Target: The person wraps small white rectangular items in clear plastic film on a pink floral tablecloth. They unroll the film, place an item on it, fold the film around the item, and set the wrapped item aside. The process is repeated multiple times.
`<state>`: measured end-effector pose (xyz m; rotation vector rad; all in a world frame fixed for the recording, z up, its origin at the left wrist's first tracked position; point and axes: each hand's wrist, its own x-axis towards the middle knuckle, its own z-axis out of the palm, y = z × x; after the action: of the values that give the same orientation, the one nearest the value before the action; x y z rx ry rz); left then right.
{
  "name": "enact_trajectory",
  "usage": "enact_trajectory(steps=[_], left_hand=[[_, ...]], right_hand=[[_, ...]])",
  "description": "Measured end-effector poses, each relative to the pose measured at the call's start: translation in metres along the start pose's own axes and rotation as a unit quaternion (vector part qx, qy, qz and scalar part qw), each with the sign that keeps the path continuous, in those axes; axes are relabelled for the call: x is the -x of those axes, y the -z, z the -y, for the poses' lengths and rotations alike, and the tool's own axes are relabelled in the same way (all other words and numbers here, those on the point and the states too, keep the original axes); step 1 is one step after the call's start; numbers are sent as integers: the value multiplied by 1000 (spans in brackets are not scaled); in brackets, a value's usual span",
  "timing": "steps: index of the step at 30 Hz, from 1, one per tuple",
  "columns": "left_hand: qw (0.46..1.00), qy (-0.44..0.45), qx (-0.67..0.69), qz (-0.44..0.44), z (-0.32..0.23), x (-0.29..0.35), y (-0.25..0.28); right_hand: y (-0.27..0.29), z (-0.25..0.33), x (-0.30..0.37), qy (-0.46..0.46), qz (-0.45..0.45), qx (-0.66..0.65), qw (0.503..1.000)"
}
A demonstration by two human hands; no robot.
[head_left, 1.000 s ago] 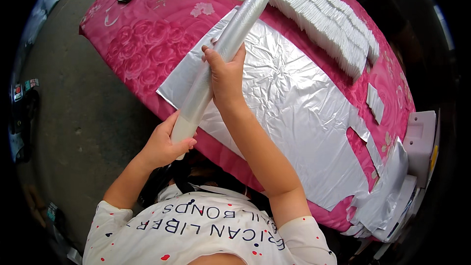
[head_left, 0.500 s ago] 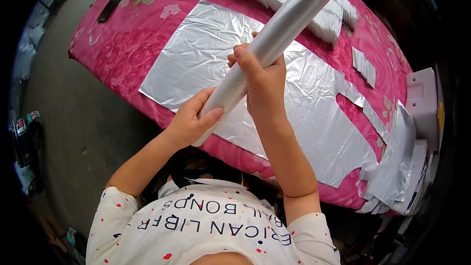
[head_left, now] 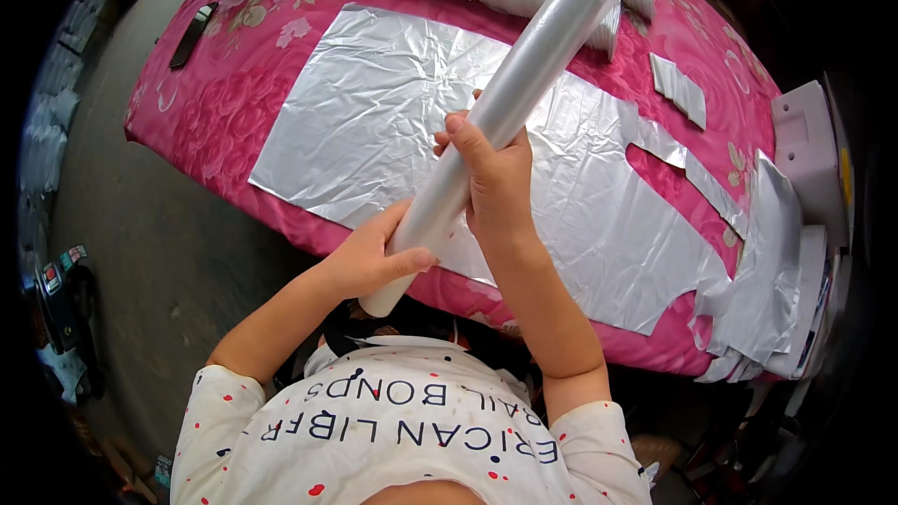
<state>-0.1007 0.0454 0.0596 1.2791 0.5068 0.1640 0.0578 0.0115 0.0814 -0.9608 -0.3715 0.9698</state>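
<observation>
Lower in the frame than half a second ago sits the upper end of the long, glossy, translucent-white plastic roll [head_left: 524,84], though the pink floral-covered counter [head_left: 215,98] has shifted in view too, so part of that may be my head. I judge the roll fairly light for its length, stiff along its body but slick on the surface, so wrapping it at two separate places looks surer than pinching one end. My left hand [head_left: 374,251] has its fingers closed around it near the bottom end, thumb laid across; my right hand [head_left: 498,173] curls round its middle, fingertips showing on its left side. It is at mid-frame, above the crinkled silver plastic sheet [head_left: 327,103], long axis slanting from lower centre towards upper right, where its far end points.
</observation>
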Motion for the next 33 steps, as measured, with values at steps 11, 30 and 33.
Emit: enact_trajectory(steps=[11,30,33], left_hand=[[939,317,79,110,27,46,27],[924,366,55,92,38,63,27],[935,344,41,80,41,66,27]], right_hand=[[110,34,-37,0,-125,39,991],[142,60,-14,-153,50,382,910],[147,57,-13,-122,49,364,922]])
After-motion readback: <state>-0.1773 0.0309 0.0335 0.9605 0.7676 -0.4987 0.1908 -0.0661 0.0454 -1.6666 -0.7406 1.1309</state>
